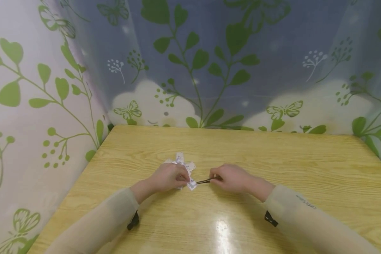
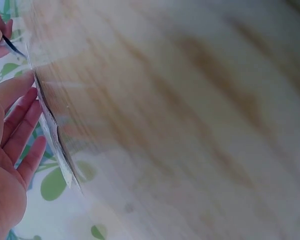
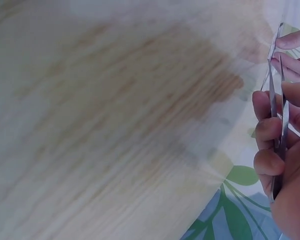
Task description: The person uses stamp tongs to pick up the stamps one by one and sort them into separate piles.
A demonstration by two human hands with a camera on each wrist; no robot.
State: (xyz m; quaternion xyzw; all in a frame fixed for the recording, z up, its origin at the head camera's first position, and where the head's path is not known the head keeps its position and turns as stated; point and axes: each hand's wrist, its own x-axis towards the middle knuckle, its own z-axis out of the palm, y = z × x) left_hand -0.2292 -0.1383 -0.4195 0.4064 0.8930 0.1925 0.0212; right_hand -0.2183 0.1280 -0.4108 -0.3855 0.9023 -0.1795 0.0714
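The paper [image 1: 189, 165], white with small marks and several jutting flaps, is left of the table's middle, under and beside the left hand [image 1: 170, 177]; whether it is raised off the wood is hard to tell. It looks light, thin and easily creased or torn, so its near right corner, where layers seem to meet, is likely the safest hold. The left grip pinches that part between thumb and fingertip. The right grip, on the right hand [image 1: 231, 177], pinches the tweezers [image 1: 204, 181], slim and stiff by their look, whose tips reach the same corner and stand slightly apart. Around them, the table [image 1: 273, 151] offers its widest open stretch to the right; its left edge slants away beyond the left hand, and the far edge meets a leaf-patterned curtain [image 1: 190, 70].
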